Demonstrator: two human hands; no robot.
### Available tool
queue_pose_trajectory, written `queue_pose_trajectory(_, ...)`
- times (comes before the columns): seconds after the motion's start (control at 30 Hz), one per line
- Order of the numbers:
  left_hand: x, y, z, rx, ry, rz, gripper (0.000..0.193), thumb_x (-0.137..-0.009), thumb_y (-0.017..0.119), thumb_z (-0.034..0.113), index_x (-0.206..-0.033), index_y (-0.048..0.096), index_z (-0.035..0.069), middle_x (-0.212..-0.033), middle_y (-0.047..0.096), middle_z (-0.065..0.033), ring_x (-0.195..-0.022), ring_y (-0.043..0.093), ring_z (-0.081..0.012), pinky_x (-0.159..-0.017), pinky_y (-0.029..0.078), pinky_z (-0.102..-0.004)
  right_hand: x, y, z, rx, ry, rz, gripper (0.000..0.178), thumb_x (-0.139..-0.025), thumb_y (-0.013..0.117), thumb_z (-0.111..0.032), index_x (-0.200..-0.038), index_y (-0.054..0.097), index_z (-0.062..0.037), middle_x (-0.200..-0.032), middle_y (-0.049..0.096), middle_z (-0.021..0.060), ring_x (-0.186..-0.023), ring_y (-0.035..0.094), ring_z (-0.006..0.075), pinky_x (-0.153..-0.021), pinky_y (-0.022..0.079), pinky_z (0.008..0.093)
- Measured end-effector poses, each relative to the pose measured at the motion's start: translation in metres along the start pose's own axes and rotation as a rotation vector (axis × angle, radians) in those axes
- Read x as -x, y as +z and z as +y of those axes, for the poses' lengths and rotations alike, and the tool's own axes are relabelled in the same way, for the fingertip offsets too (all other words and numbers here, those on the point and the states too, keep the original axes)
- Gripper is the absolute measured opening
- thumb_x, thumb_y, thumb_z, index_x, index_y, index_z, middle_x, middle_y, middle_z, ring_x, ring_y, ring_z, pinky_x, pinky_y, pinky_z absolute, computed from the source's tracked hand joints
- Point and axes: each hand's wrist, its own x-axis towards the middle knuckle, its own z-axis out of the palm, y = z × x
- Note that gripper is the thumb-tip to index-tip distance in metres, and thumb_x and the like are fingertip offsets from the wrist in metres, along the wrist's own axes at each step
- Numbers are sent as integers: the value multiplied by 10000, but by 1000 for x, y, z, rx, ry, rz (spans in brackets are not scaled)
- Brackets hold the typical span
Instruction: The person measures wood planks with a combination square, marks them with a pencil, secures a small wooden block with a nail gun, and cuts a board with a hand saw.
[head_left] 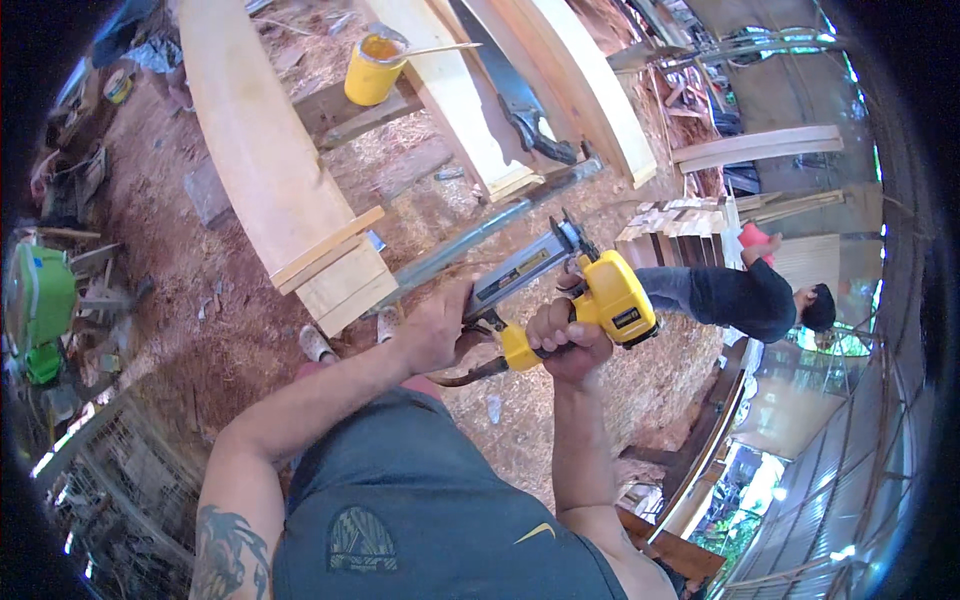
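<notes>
I hold a yellow pneumatic nail gun [618, 292] up in front of my body, above the floor. My right hand [570, 340] is wrapped round its grip, with the yellow head beyond the fingers. My left hand [438, 325] is closed round the lower end of its long grey magazine [520, 272]. A dark hose [475, 374] trails from the base of the grip. Just ahead of my left hand lies the near end of a wide pale board [250, 140]. A narrow wooden strip [330, 250] sits across that board near its end.
A yellow can [370, 78] with a stick across its top stands between boards. A handsaw [520, 105] rests among the boards, near a metal pipe [490, 228]. Stacked wood pieces [680, 225] and another person [740, 298] are at right. A green object [42, 295] is far left.
</notes>
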Motion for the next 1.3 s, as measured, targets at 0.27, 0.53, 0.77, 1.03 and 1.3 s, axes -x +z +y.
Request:
queue_pose_trajectory(0.27,-1,6,4,-102,29,106,944,-763,860,324,-1436,332,-76,-1301,564,-283,-1195,586,-450,-994,494,-482,-2,-13,-8,-47,-24,-27,638,-775,592,-140,-1376,457,24,-622,451,26,-574,467,168,-585,447,356)
queue_pose_trajectory(0.53,-19,-16,12,-72,171,-4,1079,-743,849,226,-1518,170,-95,-1391,458,-337,-1248,532,-485,-1054,454,-476,-3,-16,-6,-124,36,-34,620,-777,590,-144,-1371,475,-7,-620,449,12,-549,458,157,-585,449,349)
queue_pose_trajectory(0.77,-14,-22,19,-8,-20,-164,1151,-732,812,238,-1533,63,-112,-1438,366,-397,-1292,472,-521,-1076,427,-495,-3,-16,9,-168,177,16,611,-766,611,-156,-1356,496,-42,-605,432,13,-541,460,154,-584,446,348)
queue_pose_trajectory(1.03,-17,-72,6,-168,-126,-386,869,-793,715,217,-1515,316,-55,-1371,502,-301,-1245,538,-412,-1121,397,-425,-5,-15,18,82,221,-36,612,-766,661,-138,-1329,491,31,-651,519,29,-565,510,156,-560,456,317)
queue_pose_trajectory(1.3,27,-255,-108,-924,-274,446,503,-879,692,283,-1353,591,150,-1453,460,-235,-1351,441,-419,-1126,385,-526,-14,-35,75,1612,198,-662,504,-813,791,-142,-1282,621,-70,-1261,672,142,-1159,656,243,-948,531,374)
